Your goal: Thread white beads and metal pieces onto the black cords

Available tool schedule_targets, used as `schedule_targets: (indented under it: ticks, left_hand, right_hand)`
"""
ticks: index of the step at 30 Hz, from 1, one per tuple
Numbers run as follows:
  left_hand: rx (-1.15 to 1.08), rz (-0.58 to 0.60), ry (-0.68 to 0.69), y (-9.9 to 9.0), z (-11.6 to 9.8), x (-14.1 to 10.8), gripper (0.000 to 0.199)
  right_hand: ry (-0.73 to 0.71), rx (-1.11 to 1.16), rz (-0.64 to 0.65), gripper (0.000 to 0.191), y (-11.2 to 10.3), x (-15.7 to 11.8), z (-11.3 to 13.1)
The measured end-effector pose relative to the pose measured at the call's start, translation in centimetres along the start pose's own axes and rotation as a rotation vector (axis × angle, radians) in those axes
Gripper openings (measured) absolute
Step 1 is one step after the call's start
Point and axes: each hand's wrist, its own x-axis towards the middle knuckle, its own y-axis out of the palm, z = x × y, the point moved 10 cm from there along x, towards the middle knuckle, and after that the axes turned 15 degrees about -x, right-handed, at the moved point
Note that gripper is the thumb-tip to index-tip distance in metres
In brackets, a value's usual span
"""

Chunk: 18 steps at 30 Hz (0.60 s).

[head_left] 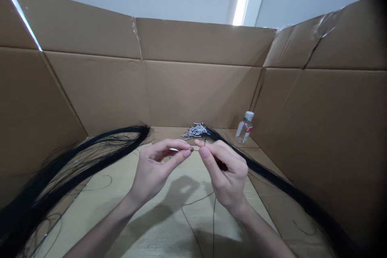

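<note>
My left hand [159, 161] is closed in a pinch, thumb against forefinger, on a tiny piece too small to name. Just behind those fingers shows part of a thin white curved piece [174, 149]. Close on the right, my right hand [225, 169] pinches a thin dark cord, and a short length of it spans the small gap between both hands. Below the right hand, dark cord [214, 225] hangs in two strands over the pale work surface [145, 217]. The right hand's other fingers are curled, and what lies inside them is hidden.
Long black strands [115, 157] loop along the left. A black bundle [281, 185] runs along the right, its far end tipped with many small silvery pieces [195, 130]. A clear bottle with a white cap [244, 128] stands back right. Cardboard walls [202, 92] enclose three sides.
</note>
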Motion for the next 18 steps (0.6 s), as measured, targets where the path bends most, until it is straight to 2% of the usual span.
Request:
schedule_targets:
  ticks: [4, 7, 13, 18]
  left_hand:
    - [-0.024, 0.008, 0.003, 0.2, 0.0, 0.0, 0.004]
    - [-0.038, 0.020, -0.003, 0.3, 0.2, -0.1, 0.005]
    - [-0.040, 0.015, -0.001, -0.1, 0.5, -0.2, 0.008]
    - [-0.015, -0.001, -0.032, -0.1, 0.9, 0.1, 0.004]
  right_hand:
    - [0.035, -0.007, -0.076, 0.026, -0.6, -0.2, -0.5]
    - [0.059, -0.003, -0.110, 0.022, -0.9, -0.3, -0.7]
    - [0.149, 0.111, -0.038, 0.011, -0.2, 0.2, -1.4]
    - [0.302, 0.243, 0.029, 0.017, 0.9, 0.5, -3.3]
